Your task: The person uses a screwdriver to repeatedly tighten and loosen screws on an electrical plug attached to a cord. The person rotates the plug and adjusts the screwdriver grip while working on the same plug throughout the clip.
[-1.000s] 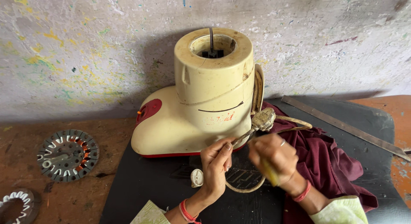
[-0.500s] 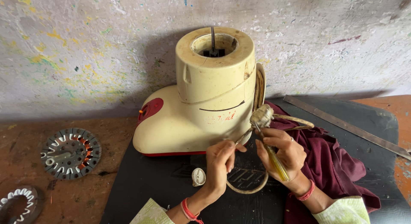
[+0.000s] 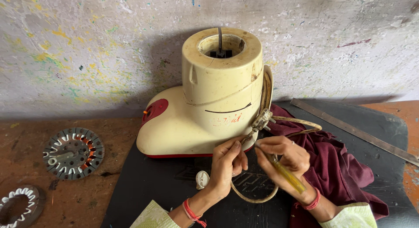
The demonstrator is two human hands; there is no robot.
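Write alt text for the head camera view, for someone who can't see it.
A person's left hand pinches a cord while the right hand holds a yellow-handled screwdriver, beside a cream mixer base on a black mat. A maroon cloth lies on the right.

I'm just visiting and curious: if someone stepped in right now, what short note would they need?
Left hand: fingers pinch the cord's plug end.
Right hand: grips a yellow-handled screwdriver, tip at the plug.
Cream mixer base lies on the black mat, its cord looping under the hands; maroon cloth to the right.
Done: cannot tell.
Left: the plug is in hand, under the tool.
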